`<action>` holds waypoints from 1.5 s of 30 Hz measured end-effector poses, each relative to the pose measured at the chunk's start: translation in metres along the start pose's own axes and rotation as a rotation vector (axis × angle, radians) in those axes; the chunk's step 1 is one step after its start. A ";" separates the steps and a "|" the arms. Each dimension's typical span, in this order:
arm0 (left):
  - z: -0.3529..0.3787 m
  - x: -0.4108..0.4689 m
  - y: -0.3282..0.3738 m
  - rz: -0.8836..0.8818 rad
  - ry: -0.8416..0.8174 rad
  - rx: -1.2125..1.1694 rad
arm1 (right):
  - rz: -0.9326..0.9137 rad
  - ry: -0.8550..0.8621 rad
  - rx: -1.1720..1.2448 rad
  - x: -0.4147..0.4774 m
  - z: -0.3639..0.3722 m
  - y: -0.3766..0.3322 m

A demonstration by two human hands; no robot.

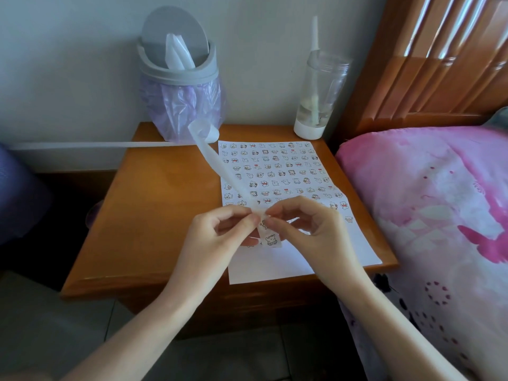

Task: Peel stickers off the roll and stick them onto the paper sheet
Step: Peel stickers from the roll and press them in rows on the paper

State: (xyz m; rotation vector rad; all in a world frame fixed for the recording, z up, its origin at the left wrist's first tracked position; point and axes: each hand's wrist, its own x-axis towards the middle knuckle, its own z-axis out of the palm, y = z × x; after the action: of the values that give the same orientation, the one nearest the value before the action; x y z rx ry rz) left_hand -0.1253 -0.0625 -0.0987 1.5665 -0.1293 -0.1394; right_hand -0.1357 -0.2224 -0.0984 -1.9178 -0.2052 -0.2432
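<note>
I see the left hand [220, 232] with its fingers curled, thumb and forefinger pinching the strip [220, 171]. The right hand [310, 229] meets it fingertip to fingertip, its own thumb and forefinger nipping the strip at the same spot, the other fingers loosely bent. From here I cannot tell whether a sticker is lifting under that pinch.

Below the fingers a short end of the strip hangs down, and I can make out a cartoon sticker [270, 240] on it. Above the hands the strip runs up and to the left, bare and white, and ends in a loose curl near the far edge of the table [165, 210].

Both hands are held over the near part of the sheet [275, 268], which lies flat on the right half of the table. Rows of stickers [275, 166] fill its far part; the near part is blank.

At the back left stands a grey bin [178, 75] with a purple bag, and at the back right a clear bottle [316, 105]. A pink bed [439, 202] lies just to the right of the table.
</note>
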 end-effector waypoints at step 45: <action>0.000 0.005 -0.011 0.046 0.009 0.224 | 0.481 -0.019 -0.254 0.001 -0.087 0.018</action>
State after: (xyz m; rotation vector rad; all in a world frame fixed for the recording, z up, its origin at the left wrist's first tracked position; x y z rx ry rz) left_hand -0.1209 -0.0637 -0.1094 1.7858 -0.1786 -0.0833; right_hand -0.1360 -0.3099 -0.0841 -2.1555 0.2886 0.0763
